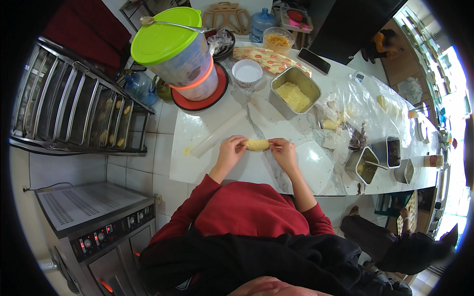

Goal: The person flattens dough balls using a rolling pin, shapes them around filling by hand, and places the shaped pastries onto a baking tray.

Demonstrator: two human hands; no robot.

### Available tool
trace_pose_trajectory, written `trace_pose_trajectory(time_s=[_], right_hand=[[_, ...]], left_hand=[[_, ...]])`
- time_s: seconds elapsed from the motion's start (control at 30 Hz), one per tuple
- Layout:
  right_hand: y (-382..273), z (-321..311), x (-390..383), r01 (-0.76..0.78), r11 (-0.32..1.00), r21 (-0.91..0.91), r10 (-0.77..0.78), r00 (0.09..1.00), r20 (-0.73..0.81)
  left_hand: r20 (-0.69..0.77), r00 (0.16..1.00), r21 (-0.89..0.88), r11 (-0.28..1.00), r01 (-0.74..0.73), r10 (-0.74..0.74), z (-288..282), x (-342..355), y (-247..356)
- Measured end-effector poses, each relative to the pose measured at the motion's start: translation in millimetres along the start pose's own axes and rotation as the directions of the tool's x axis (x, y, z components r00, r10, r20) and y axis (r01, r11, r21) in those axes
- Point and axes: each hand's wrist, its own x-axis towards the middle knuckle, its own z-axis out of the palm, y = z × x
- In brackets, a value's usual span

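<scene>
At my 12 o'clock, my left hand (234, 149) and right hand (283, 154) pinch the curved dough roll (256, 144) at its 9 and 3 o'clock ends; outward pulling could, I judge, split its middle.

Glossy smooth tabletop (227, 170), rough-surfaced pale roll (257, 144), shiny metal tin (304, 79), smooth green plastic lid (168, 44), crinkled clear plastic sheeting (377, 111), matt red cloth sweatshirt (252, 207), fluted cups (247, 72) probably of paper

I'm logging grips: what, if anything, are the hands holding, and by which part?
A pale yellow roll, by its ends: left hand at the left end, right hand at the right.
</scene>
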Motion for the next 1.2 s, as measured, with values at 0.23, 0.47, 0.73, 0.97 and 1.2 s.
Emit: trace_pose_trajectory(time_s=[0.23, 0.47, 0.73, 0.97, 1.2], right_hand=[[2.7, 7.5, 5.6, -0.124, 0.981, 0.152, 0.122, 0.992, 0.024], [8.6, -4.6, 3.1, -0.153, 0.988, 0.004, 0.153, 0.988, 0.016], [-0.4, 11.1, -0.7, -0.149, 0.988, 0.034, 0.149, 0.989, 0.000], [-3.4, 7.4, 0.1, -0.132, 0.990, 0.052, 0.135, 0.990, -0.040], [0.5, 5.0, 2.7, 0.035, 0.999, -0.015, -0.036, 0.999, -0.036]], left_hand=[[0.101, 0.993, 0.195, 0.980, 0.045, -0.066, 1.5, 1.0, -4.4], [0.015, 0.985, 0.235, 0.957, -0.170, 0.171, -4.0, -3.7, 6.8], [0.035, 0.985, -0.132, 0.976, 0.171, -0.168, 3.5, -5.8, -8.1], [-0.047, 0.982, -0.098, 0.979, 0.177, -0.182, 2.1, -6.2, -2.5], [0.019, 0.996, 0.110, 0.991, 0.081, -0.083, 0.2, 0.4, -0.2]])
